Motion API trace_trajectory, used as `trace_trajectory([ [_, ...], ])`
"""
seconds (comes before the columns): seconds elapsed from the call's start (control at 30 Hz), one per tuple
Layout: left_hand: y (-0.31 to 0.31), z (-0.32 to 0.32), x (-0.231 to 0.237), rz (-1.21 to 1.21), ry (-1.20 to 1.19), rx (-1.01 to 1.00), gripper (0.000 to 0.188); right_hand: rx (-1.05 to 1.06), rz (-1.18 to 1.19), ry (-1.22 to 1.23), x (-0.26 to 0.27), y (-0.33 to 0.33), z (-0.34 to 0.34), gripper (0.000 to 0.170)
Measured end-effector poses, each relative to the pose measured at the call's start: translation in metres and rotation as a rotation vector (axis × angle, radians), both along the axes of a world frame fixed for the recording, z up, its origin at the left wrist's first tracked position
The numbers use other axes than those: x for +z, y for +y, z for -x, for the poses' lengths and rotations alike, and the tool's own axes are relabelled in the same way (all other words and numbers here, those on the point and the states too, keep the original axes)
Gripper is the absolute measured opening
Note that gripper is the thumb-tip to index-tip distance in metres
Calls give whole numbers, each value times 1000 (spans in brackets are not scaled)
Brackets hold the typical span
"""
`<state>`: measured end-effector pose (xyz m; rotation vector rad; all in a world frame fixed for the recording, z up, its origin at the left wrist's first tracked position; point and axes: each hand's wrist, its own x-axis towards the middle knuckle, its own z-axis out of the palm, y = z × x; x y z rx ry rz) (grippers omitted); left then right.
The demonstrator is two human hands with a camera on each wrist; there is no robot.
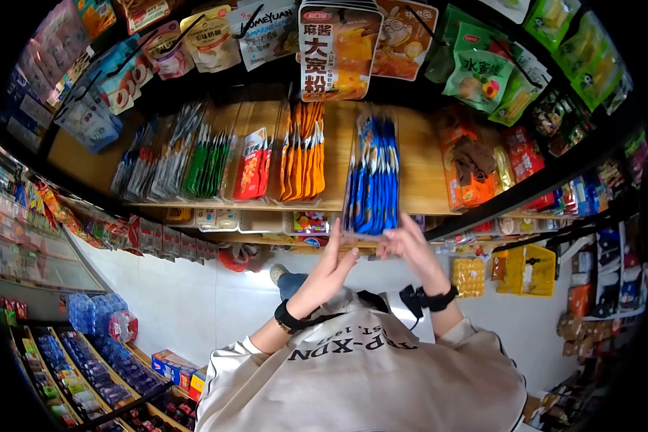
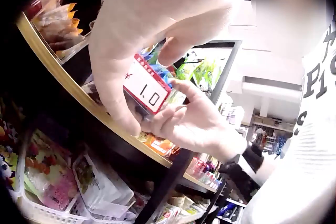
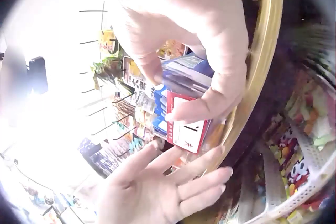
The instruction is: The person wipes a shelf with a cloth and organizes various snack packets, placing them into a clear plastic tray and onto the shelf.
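Observation:
A clear plastic box [image 1: 363,237] packed with upright blue snack packets [image 1: 374,176] sits at the front edge of the wooden shelf. My right hand [image 1: 414,255] grips its front right corner, thumb and fingers curled about it. On the box's front is a red-bordered price tag [image 2: 147,85] reading 1.0; in the right wrist view, fingers of the right hand overlap that tag [image 3: 189,121]. My left hand [image 1: 324,277] is at the front left corner, its fingers extended; the right wrist view shows its palm and spread fingers just beside the tag.
Left of the box stand rows of orange packets [image 1: 302,158], red packets [image 1: 252,165] and green packets [image 1: 207,162]. Bagged snacks hang on hooks above, including a noodle packet [image 1: 338,50]. A dark shelf post [image 1: 511,187] rises at the right. White baskets [image 2: 52,213] lie below.

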<state>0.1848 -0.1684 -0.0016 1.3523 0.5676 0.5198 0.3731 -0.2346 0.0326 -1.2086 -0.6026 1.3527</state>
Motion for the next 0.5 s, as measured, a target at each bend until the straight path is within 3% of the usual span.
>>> trace_trajectory([
  [0.07, -1, 5, 2, -162, 51, -58, 61, -25, -62, 7, 5, 17, -8, 59],
  [0.2, -9, 28, -7, -97, 104, -121, 54, -21, -32, -96, 5, 49, -18, 59],
  [0.5, -17, 68, -34, 3, 131, 17, 36, -102, -34, -159, -7, 69, 2, 50],
])
